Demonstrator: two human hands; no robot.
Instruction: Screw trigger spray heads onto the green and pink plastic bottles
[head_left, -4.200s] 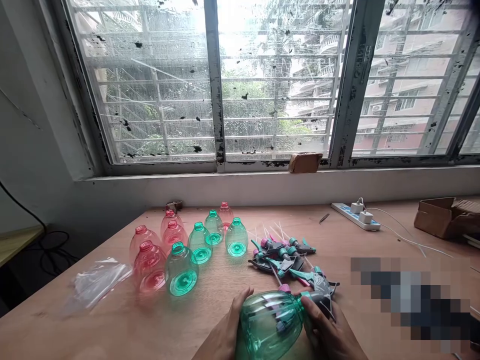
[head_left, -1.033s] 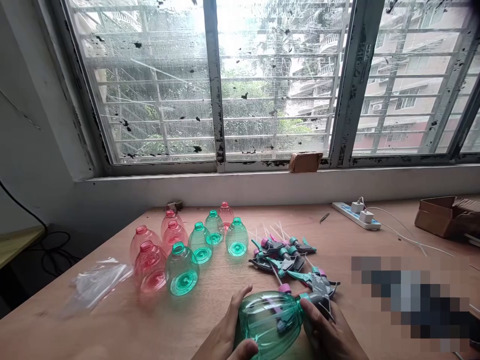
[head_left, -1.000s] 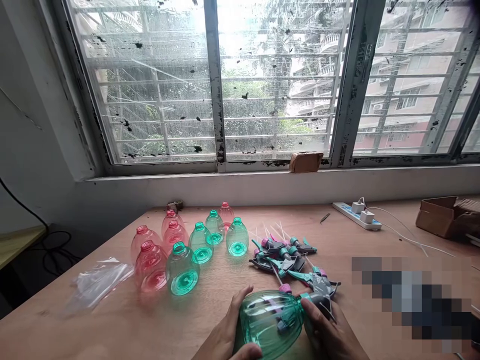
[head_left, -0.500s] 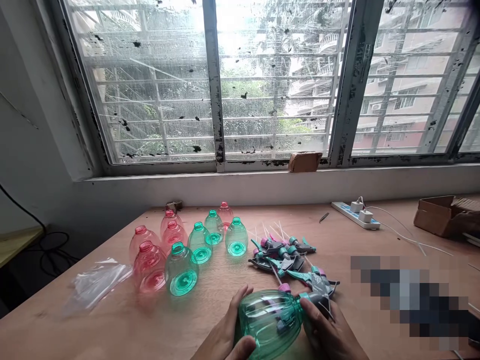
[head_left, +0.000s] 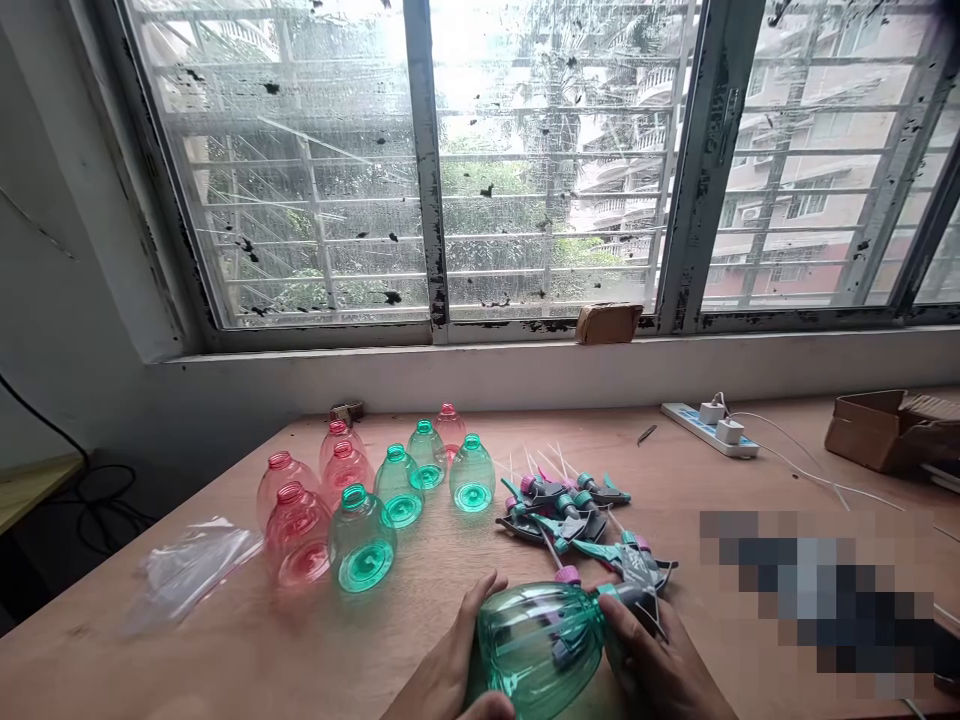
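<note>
Starting at the left edge of the worktop (head_left: 112,640), we see a crumpled clear plastic bag (head_left: 196,570) lying flat, and just beside it four pink bottles (head_left: 300,535) standing upright in a cluster. Near the far left corner we find a small dark object (head_left: 347,412), too small to make out. Next come four green bottles (head_left: 365,545), also upright with bare necks, and behind them a fifth pink bottle (head_left: 448,425) close to the back edge. On the near side of the worktop, right of its middle, our left grip (head_left: 457,650) is curled around the base end of a tilted green bottle (head_left: 540,650), whose neck points right and away from us. Just beyond it a heap of grey, teal and pink trigger sprayers (head_left: 566,515) lies on the wood, thin tubes pointing mostly toward the back edge. Our right grip (head_left: 649,645) is closed around a grey spray head (head_left: 636,598) with a teal collar at that bottle's neck; we cannot see all of its fingers. Farther back lie a slim dark tool (head_left: 646,435) and, near the back edge, a white power strip (head_left: 709,430) with two plugs in it. Toward the right edge we see a blurred-out patch (head_left: 832,600) and, behind it, an open cardboard box (head_left: 874,430).
</note>
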